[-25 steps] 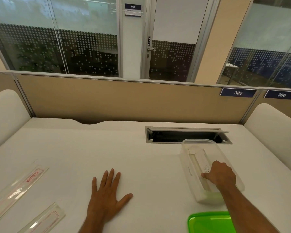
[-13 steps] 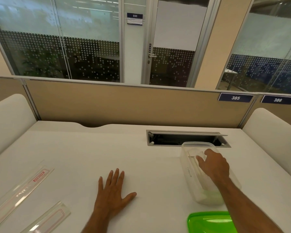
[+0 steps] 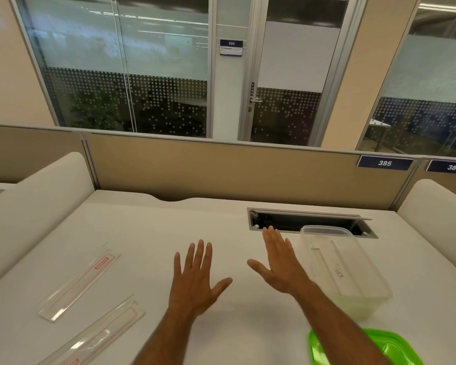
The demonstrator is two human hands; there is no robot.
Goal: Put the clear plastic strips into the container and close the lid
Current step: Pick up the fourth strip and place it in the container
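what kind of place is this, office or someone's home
Most likely an open-plan office. The white desk is fenced by a tan partition carrying numbered seat tags, 385 and 386, it has a cable hatch, and behind it a glass-walled room has a door plate.

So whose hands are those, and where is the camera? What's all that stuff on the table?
There is no machine here. A person wears a camera on their head, so you look down at their own two hands. The left hand lies flat on the white desk. The right hand is open beside it, holding nothing. On the right stands a clear plastic container with at least one clear strip already inside. Its green lid lies near the bottom edge, not on yet. On the left, two more clear plastic strips wait: one farther, one nearer. The dark slot behind is an opening in the desk.
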